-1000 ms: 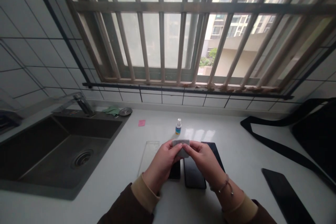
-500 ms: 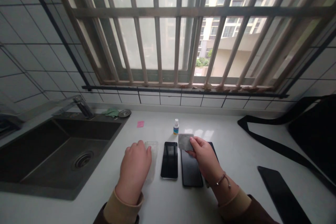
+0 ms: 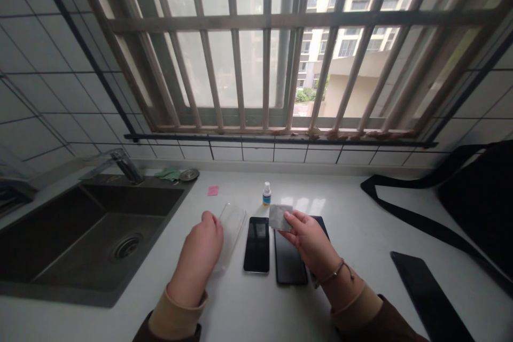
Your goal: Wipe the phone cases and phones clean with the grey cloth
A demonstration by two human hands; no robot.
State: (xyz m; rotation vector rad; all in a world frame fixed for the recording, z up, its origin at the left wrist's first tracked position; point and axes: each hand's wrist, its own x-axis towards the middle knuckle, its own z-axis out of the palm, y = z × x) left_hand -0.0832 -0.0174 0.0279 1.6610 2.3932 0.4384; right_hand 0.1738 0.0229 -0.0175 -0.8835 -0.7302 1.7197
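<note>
My left hand (image 3: 203, 240) is closed on the left edge of a clear phone case (image 3: 232, 227), which slants away to the upper right. Between my right thumb and fingers is a small, flat grey square that looks like a cloth (image 3: 279, 217); my right hand (image 3: 310, 235) holds it above the top of a larger black phone-like slab (image 3: 290, 262). A black phone (image 3: 257, 246) lies face up between the two hands. Just behind it stands a small white-capped bottle (image 3: 266, 194) with a blue and yellow label.
To the left is a dark sink (image 3: 92, 235) with a faucet (image 3: 127, 165), a green cloth (image 3: 168, 173) and a metal strainer (image 3: 189, 175) behind it. A pink sticky note (image 3: 213, 191) lies on the white counter (image 3: 340, 197). A black strap (image 3: 404, 219) and dark slab (image 3: 428, 294) are at right.
The clear case has swung from nearly straight to slanting, its far end now to the right. My left hand has shifted slightly left and closer. My right hand still holds the grey square.
</note>
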